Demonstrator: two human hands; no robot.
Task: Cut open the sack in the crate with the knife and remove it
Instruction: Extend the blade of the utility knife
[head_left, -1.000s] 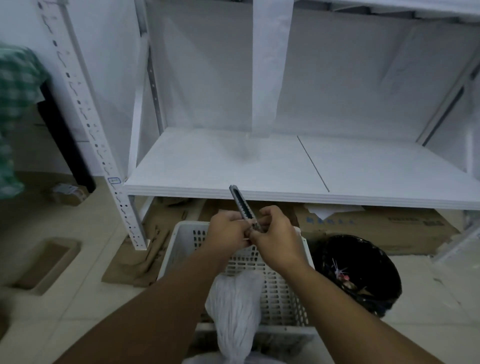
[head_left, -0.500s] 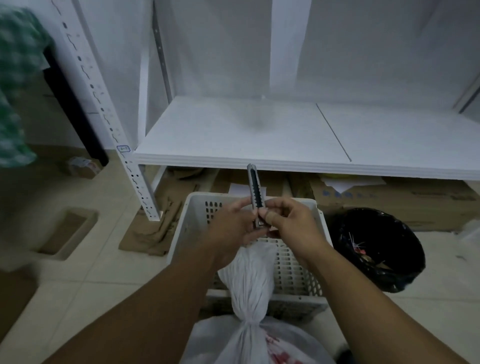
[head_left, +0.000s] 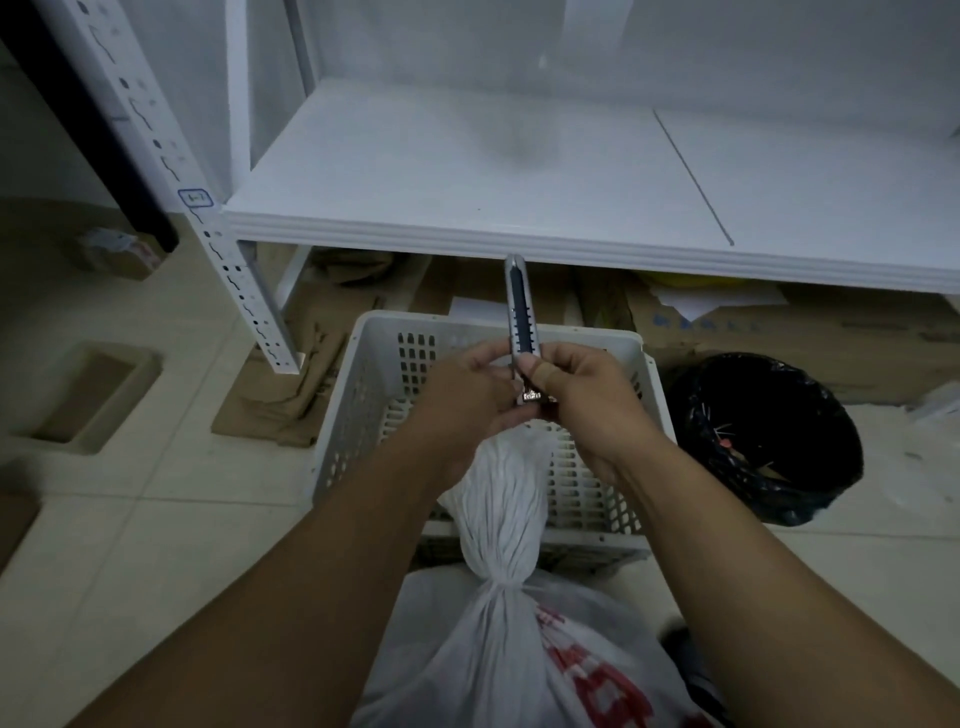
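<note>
Fingers of both hands are pinched round the knife at centre frame, the right hand clamping the lower body with its thumb on the slider, the left hand closed on the butt end. Compared with a second ago, the knife has swung from a leftward lean to almost straight up, and the view has tipped down, so the sack now fills the bottom middle, its tied neck reaching up over the near rim of the crate. Whether its body sits in the crate, I can't tell. No blade can be made out yet. My read: they're readying the blade, and the cut hasn't begun. Black bin waits at right, white shelf above.
</note>
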